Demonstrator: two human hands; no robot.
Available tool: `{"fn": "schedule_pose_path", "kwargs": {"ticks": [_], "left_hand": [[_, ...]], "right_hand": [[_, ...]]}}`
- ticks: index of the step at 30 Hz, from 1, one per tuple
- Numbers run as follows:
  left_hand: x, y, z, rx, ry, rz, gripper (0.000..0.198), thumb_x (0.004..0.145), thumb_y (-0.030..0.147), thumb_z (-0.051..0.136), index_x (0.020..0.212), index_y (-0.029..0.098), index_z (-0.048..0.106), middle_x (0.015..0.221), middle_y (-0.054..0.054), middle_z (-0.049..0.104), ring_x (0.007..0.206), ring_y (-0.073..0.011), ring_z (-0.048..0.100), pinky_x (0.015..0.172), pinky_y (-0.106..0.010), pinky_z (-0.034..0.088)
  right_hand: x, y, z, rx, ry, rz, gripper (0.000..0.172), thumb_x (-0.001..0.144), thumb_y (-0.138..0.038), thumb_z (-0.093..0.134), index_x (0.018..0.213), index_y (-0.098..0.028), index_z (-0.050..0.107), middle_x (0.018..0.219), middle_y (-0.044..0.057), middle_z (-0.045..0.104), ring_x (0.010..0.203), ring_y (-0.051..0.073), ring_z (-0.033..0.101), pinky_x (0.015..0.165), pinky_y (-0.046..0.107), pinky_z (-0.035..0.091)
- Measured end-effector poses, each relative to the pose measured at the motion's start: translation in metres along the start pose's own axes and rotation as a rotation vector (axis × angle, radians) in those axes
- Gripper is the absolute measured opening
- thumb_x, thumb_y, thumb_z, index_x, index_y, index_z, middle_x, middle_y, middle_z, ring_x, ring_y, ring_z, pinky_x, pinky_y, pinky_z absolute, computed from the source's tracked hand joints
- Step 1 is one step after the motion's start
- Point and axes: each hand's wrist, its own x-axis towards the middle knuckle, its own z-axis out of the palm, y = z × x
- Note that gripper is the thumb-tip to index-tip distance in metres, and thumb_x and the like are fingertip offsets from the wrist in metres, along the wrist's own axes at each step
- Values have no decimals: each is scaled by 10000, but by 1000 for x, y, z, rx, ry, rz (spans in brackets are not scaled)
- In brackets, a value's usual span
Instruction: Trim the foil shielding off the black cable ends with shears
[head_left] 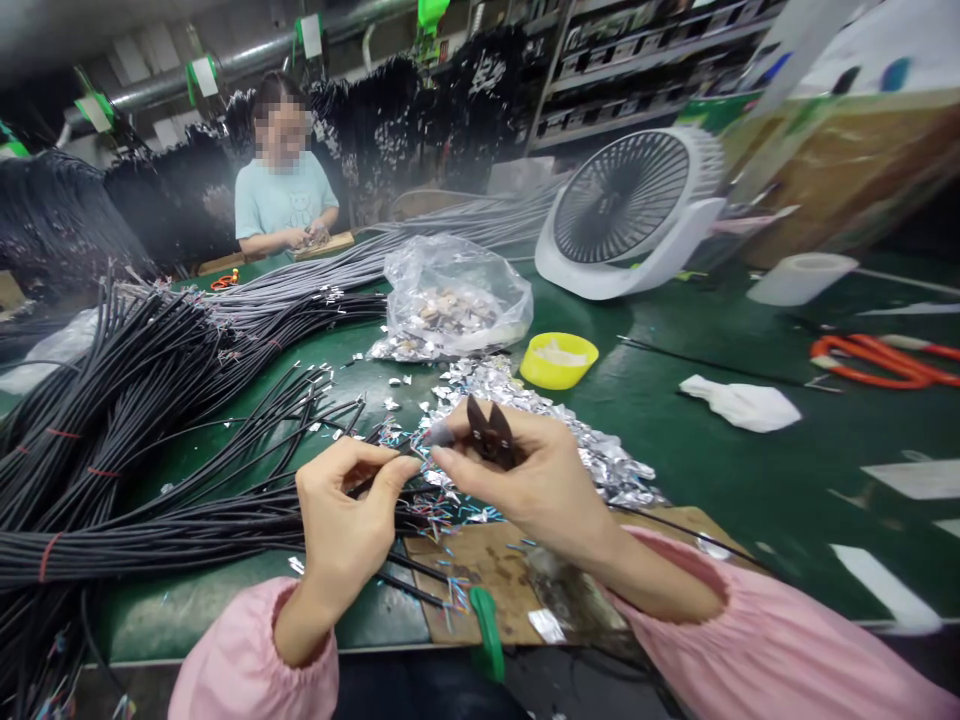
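My left hand point(346, 520) pinches the end of a thin black cable point(225, 500) that runs in from the big bundle of black cables point(112, 420) on the left. My right hand point(525, 480) is closed round small dark cutters point(489, 432), jaws pointing up, while its thumb and forefinger meet the cable end next to my left fingers. Both hands hover over a brown cardboard pad point(495, 575) strewn with coloured wire bits. Behind them lies a heap of silver foil scraps point(540, 420).
A clear plastic bag point(454, 295) of small parts, a yellow bowl point(559, 360), a white fan point(634, 210), a white cloth point(742, 405), orange-handled scissors point(877, 360) and a tape roll point(799, 278) sit on the green table point(750, 470). Another person point(281, 190) works at the far side.
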Motion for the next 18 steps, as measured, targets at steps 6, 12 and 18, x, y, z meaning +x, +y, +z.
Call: {"fn": "schedule_pose_path", "kwargs": {"ticks": [6, 12, 18], "left_hand": [[2, -1, 1, 114, 24, 188, 110, 711, 204, 689, 623, 187, 625, 574, 45, 560, 531, -81, 483, 499, -200, 359], [11, 0, -3, 72, -128, 141, 104, 744, 208, 655, 643, 184, 647, 608, 26, 569, 563, -96, 507, 524, -211, 386], [8, 1, 0, 157, 64, 231, 182, 734, 205, 653, 590, 160, 552, 604, 39, 511, 557, -75, 454, 504, -188, 336]], "right_hand": [[5, 5, -2, 156, -124, 147, 299, 654, -422, 700, 653, -174, 534, 562, -34, 439, 506, 96, 393, 463, 231, 320], [12, 12, -1, 319, -317, 159, 453, 614, -581, 702, 636, -174, 505, 595, -33, 415, 531, 94, 362, 482, 234, 285], [16, 12, 4, 284, -252, 226, 442, 641, -577, 673, 716, -183, 490, 548, -66, 346, 460, 79, 277, 427, 229, 235]]}}
